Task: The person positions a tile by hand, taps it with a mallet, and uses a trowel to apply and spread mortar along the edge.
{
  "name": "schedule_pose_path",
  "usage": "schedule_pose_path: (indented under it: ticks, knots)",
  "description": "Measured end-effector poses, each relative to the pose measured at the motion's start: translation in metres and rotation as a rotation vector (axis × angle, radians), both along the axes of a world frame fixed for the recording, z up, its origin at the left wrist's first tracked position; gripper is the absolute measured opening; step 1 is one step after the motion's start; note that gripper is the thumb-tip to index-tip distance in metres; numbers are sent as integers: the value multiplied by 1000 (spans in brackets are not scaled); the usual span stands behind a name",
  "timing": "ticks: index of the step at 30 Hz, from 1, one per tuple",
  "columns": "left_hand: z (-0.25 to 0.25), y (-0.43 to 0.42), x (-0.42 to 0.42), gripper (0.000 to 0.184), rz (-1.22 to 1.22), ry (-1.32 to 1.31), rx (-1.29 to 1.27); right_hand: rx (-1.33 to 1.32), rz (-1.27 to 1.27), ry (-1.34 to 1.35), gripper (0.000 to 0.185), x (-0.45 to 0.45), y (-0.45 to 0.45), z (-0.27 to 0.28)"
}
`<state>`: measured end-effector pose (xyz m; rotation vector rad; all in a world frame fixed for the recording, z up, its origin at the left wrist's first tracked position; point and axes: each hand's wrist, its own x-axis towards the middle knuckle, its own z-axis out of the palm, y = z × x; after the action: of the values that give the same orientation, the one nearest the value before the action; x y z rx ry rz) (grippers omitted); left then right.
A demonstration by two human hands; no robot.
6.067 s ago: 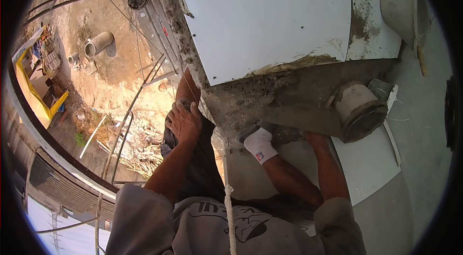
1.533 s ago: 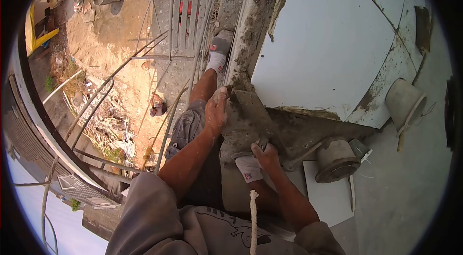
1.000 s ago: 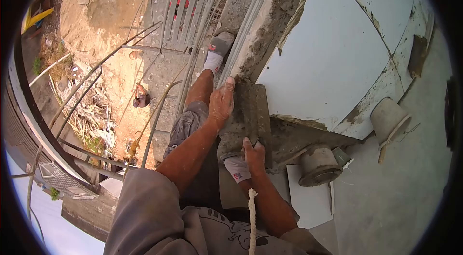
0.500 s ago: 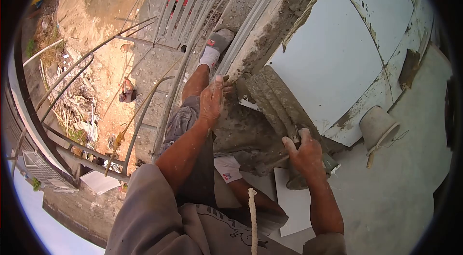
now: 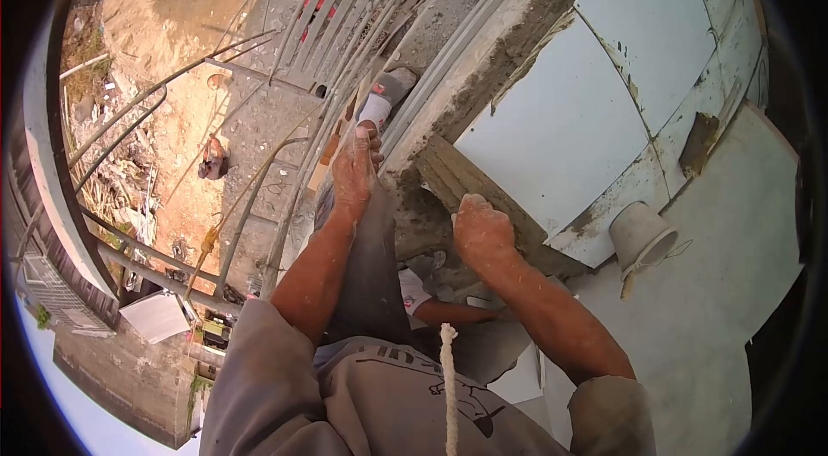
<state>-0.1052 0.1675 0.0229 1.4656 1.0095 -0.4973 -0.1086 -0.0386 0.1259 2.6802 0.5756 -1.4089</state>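
Note:
My left hand [image 5: 355, 173] is closed at the outer edge of the ledge, beside a pale wooden strip with a brown handle-like part [image 5: 331, 148]. The hand appears to grip this tool, though its fingers partly hide the contact. My right hand [image 5: 481, 230] is a fist over the near side of the grey, mortar-covered ledge [image 5: 459, 173]; anything inside it is hidden. Both hands and forearms carry pale specks. Large white tiles [image 5: 561, 128] border the ledge on its right. Wet-looking mortar lies between my hands.
A grey bucket [image 5: 640, 236] lies tipped on the pale surface at right. My socked, shoed foot [image 5: 392, 89] is near metal rails. A bent metal railing [image 5: 250, 197] stands at left above a deep drop. A person [image 5: 213, 160] is far below. A rope [image 5: 448, 387] hangs before my shirt.
My right hand has moved left and away from me along the ledge, closing into a fist. My left hand has shifted slightly left, and the wooden tool now shows beside it. The mortar looks smoother.

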Motion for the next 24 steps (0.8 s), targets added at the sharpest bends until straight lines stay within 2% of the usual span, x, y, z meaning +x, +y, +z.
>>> schedule_pose_path:
  ticks: [2,4,6,8,11,12,17,19,24]
  knots:
    - [6,6,-3,60,5,6,-19,-199,29,20,37,-10,12,-7]
    - [21,18,4,62,-86,-46,60,-220,2,5,34,-10,18,-7]
    - [52,34,26,64,-44,-89,38,-242,-18,-16,32,8,26,-2]
    - [66,50,38,69,3,-123,21,-294,-120,252,21,43,37,11]
    - [89,76,61,70,63,-181,86,-338,-38,236,13,66,41,17]
    - [91,83,63,70,132,-194,65,-338,-28,231,13,71,44,17]
    - [99,108,52,72,174,-164,127,-412,154,291,23,84,49,1]
    - [97,113,39,62,215,-166,165,-421,151,252,22,99,49,3]
    - [82,119,17,62,237,-115,165,-362,120,109,17,149,28,24]
